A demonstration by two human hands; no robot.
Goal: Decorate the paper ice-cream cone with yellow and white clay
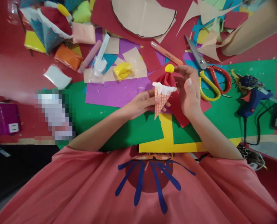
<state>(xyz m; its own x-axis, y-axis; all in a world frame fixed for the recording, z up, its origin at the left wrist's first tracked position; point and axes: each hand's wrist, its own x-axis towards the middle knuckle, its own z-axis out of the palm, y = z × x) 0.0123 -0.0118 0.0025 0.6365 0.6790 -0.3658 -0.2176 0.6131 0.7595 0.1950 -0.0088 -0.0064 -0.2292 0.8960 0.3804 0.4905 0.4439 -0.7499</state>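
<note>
- My left hand (141,104) has the small cone (160,101) pinched between thumb and fingers, a little right of the centre of the frame, point down and slightly tilted.
- The cone has an orange lattice, a white frill (164,89) around its mouth, a folded red top (165,79) and a yellow ball (169,68) at its peak.
- My right hand (190,90) is half open just right of the cone, fingers loosely curled towards the yellow ball; I can't tell whether a fingertip touches it.
- Below my hands lie a green sheet (110,124) and, at lower centre, a yellow sheet (150,147).
- Right of my right hand I have scissors (202,63) with one yellow and one red handle loop, and farther right a blue glue gun (251,101).
- Above the cone lies an orange marker (167,53); to its left, a wrapped yellow lump (123,71).
- In the upper left stands out a bigger blue cone (48,39), near an orange packet (68,57).
</note>
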